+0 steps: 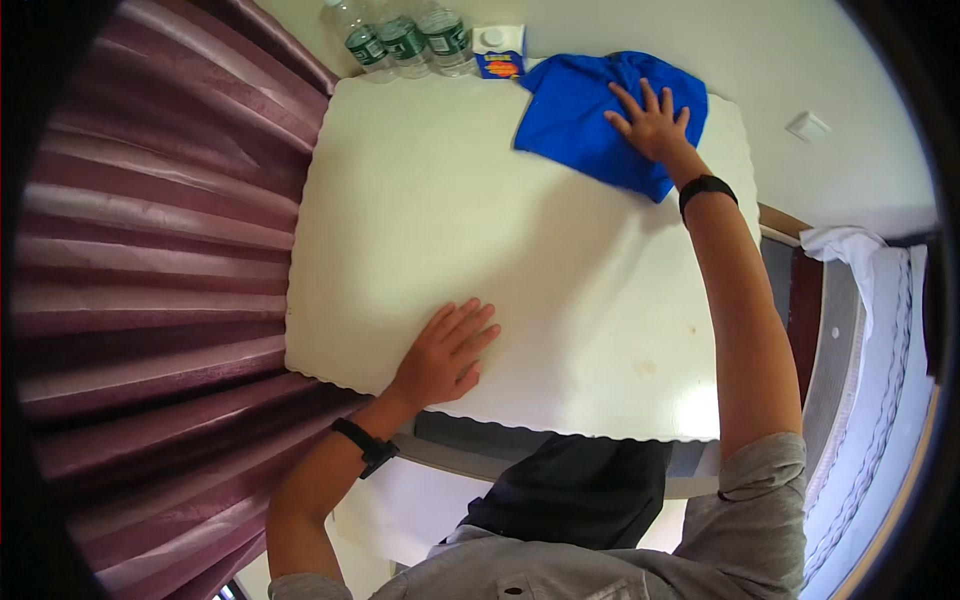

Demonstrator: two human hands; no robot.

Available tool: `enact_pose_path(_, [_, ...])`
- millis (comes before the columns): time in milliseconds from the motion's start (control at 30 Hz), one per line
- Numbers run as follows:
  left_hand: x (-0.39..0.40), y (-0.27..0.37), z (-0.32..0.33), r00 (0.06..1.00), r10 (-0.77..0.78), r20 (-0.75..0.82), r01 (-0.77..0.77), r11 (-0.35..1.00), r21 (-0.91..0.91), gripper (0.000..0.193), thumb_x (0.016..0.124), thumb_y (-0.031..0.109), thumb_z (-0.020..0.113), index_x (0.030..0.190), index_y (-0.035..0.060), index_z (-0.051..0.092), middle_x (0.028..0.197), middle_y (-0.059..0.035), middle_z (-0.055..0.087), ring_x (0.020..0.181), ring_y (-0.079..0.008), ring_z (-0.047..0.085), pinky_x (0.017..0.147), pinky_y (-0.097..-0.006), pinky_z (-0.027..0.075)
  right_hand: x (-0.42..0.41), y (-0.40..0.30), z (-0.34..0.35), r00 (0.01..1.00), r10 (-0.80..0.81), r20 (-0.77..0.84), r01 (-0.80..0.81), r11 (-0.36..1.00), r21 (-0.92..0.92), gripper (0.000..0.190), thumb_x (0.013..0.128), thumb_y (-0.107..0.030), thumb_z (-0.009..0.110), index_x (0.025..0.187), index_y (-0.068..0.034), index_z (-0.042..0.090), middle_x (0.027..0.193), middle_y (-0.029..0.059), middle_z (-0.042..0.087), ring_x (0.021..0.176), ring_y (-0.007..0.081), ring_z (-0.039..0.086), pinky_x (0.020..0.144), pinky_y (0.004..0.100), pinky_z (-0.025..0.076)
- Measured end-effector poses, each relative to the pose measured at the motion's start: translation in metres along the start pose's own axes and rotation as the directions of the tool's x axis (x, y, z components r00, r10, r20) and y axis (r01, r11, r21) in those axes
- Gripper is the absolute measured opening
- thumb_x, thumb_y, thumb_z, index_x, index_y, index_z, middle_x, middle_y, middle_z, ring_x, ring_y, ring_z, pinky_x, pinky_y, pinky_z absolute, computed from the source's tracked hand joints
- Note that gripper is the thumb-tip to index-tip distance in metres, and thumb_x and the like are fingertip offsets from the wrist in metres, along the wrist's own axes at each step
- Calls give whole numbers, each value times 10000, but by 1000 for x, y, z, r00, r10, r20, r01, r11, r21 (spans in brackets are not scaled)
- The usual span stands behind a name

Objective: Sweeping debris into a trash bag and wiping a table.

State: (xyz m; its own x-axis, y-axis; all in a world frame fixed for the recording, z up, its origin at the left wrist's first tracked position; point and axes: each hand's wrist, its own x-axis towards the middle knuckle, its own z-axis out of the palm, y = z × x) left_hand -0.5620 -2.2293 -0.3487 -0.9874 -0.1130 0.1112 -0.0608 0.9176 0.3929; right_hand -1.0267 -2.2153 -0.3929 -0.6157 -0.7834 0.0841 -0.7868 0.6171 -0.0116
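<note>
A blue cloth point(570, 120) lies spread, with a few folds, at the far right of a pale table with a scalloped edge point(420, 217). My right hand point(654, 127) presses flat on the cloth, fingers spread and palm down. Near the table's front edge, my left hand point(442, 356) rests palm down on the bare tabletop, fingers extended and holding nothing. Both wrists wear dark bands. Small brownish stains point(646, 368) mark the tabletop at the front right.
Three clear plastic bottles point(405, 41) with green labels stand at the back edge, beside a blue and white carton point(499, 52). A mauve curtain point(165, 277) hangs along the left side. The wall point(750, 60) rises behind the table. White fabric point(862, 247) hangs at right.
</note>
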Motion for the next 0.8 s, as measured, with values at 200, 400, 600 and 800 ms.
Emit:
enact_pose_path(200, [-5, -5, -2, 1000, 8, 10, -8, 1000, -10, 559, 721, 70, 579, 1279, 73, 544, 1407, -143, 456, 1321, -333, 411, 1074, -514, 337, 26, -13, 3, 995, 80, 67, -79, 997, -13, 688, 863, -754, 291, 1460, -412, 285, 1564, 121, 189, 1424, 447, 109, 1049, 715, 89])
enact_pose_path(400, [-11, -2, 6, 998, 64, -25, -64, 998, -3, 508, 756, 83, 573, 1260, 28, 543, 1413, -166, 430, 1336, -343, 375, 1098, -515, 293, -59, -35, 1, 996, 83, -20, -84, 996, -36, 684, 873, -738, 297, 1467, -401, 272, 1568, 96, 190, 1419, 445, 136, 1046, 716, 109])
enact_pose_path(600, [-26, -6, 11, 980, 46, -191, -48, 999, -6, 601, 824, 145, 610, 1375, 25, 405, 1476, -163, 329, 1352, -350, 327, 1102, -459, 292, -213, -89, -18, 998, -40, 40, 41, 999, -22, 670, 897, -693, 318, 1483, -378, 238, 1573, 135, 141, 1417, 475, 93, 1051, 712, 87])
enact_pose_path(800, [-37, -7, 9, 903, 46, -427, -48, 999, 5, 575, 878, 271, 580, 1379, 46, 408, 1423, -149, 400, 1307, -337, 386, 1080, -436, 328, -346, -123, -36, 983, -168, 75, 169, 986, 0, 659, 911, -648, 354, 1485, -342, 252, 1570, 168, 115, 1413, 487, 75, 1045, 720, 79])
